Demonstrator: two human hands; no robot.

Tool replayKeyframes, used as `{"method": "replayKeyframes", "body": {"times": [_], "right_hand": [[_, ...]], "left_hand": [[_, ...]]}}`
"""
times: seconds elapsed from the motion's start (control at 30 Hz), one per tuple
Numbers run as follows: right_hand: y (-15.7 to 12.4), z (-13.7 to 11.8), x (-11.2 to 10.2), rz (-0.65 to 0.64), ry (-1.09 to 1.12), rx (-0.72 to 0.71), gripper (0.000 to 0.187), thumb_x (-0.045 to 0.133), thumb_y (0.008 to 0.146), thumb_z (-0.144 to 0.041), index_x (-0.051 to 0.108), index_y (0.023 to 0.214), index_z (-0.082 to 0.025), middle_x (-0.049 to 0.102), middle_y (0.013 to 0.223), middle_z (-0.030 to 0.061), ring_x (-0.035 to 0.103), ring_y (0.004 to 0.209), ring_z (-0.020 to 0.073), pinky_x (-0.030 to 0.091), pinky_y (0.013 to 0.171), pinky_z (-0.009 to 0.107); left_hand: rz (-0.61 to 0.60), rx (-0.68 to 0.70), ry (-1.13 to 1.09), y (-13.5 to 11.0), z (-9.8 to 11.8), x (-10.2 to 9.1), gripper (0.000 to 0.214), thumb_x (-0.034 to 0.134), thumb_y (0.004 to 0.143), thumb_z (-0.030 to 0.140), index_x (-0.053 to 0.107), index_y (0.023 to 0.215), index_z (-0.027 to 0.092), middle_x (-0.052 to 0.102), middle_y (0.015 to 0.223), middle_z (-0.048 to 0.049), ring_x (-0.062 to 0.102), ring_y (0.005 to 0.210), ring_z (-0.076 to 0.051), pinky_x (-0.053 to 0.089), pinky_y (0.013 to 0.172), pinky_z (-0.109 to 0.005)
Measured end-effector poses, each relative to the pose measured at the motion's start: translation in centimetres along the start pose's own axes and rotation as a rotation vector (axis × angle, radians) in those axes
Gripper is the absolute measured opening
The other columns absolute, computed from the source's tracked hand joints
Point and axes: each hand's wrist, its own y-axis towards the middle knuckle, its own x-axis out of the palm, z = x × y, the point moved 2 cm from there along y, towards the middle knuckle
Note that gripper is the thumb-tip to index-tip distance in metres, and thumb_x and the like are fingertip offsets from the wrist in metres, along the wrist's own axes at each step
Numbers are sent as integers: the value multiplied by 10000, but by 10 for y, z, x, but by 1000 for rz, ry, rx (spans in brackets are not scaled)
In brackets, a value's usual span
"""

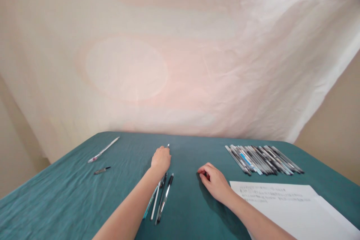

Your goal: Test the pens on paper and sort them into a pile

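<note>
My left hand (161, 159) is closed around a thin pen whose white tip (168, 145) pokes out beyond the knuckles, low over the teal tablecloth (70, 195). Just behind that hand several pens (161, 197) lie side by side, partly hidden by my forearm. My right hand (213, 180) rests on the cloth with its fingers curled under; whether anything is inside them is hidden. It lies left of a white sheet of paper (281, 206) with printed lines.
A row of several grey and black pens (263, 159) lies at the far right of the table. A clear pen (103, 150) and a short dark cap or stub (101, 170) lie at the far left. A pale draped sheet hangs behind the table.
</note>
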Motion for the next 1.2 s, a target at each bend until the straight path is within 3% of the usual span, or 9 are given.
{"method": "replayKeyframes", "body": {"times": [0.53,0.83,1.03,1.2], "right_hand": [[-1,2,-3,-1,19,-7,171,447,771,-140,595,822,-209,550,816,18,551,737,150,414,654,249],[-3,5,-2,41,65,-38,189,442,766,-111,589,842,-202,547,815,26,545,724,152,418,650,254],[1,17,-2,200,141,-6,183,431,747,-106,530,879,-184,530,798,28,520,698,152,423,649,271],[3,23,-1,223,172,33,171,426,729,-105,504,859,-184,529,800,23,515,713,156,419,658,279]], "left_hand": [[-104,-15,4,24,34,-7,189,516,691,76,650,824,75,613,926,-195,589,911,-247,434,809,-314],[-87,77,-133,1,82,4,184,536,687,106,648,826,63,589,958,-216,591,880,-266,429,818,-355],[-71,210,-278,-18,110,8,176,572,649,133,676,791,135,624,875,-143,577,888,-243,419,823,-310],[-85,313,-366,-26,117,7,202,513,663,136,689,756,169,644,755,-90,589,807,-219,431,757,-288]]}}
